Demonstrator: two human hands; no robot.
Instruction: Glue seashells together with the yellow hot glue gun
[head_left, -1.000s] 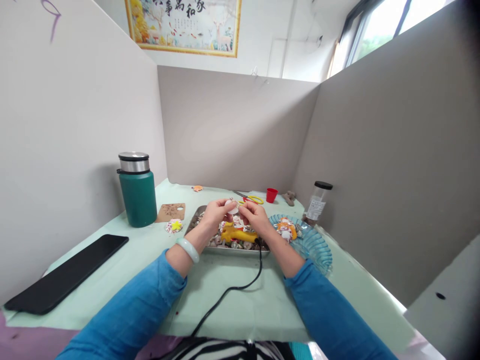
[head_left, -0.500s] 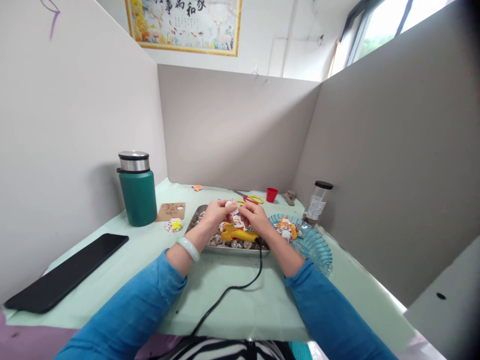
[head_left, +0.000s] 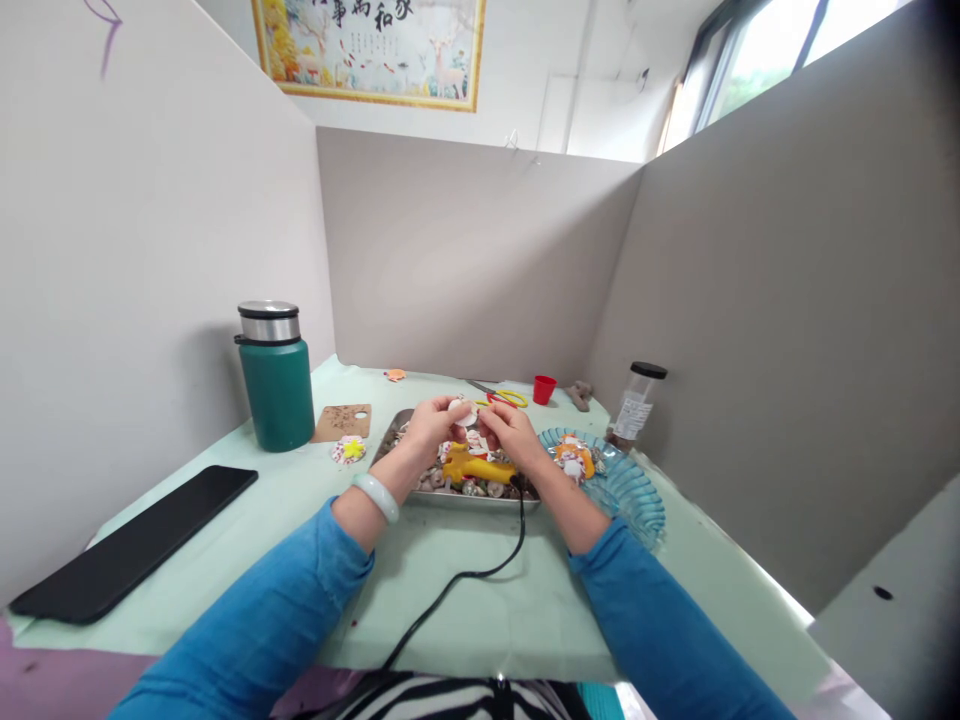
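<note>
Above a metal tray (head_left: pixel 442 500) full of small shells, my left hand (head_left: pixel 435 424) pinches a small white disc (head_left: pixel 463 411). My right hand (head_left: pixel 508 430) is closed at the disc's right edge, thumb and fingertips pressed together; what lies between them is too small to make out. A yellow tool (head_left: pixel 480 467), likely a glue gun, lies on the shells below both hands, its black cord (head_left: pixel 480 575) running toward the table's front edge. Right of the tray, a blue scalloped plate (head_left: pixel 634 497) holds orange and white decorated pieces (head_left: pixel 576 458).
A green bottle (head_left: pixel 276 395), a black flat slab (head_left: pixel 139 540), a brown card (head_left: pixel 341 423) and a yellow-star piece (head_left: pixel 349 450) are on the left. Yellow-handled scissors (head_left: pixel 510 398), a red cup (head_left: pixel 544 389) and a black-lidded jar (head_left: pixel 636 405) stand behind and right.
The white disc has tilted slightly between my hands and shows more of its face. Both hands have stayed almost in place.
</note>
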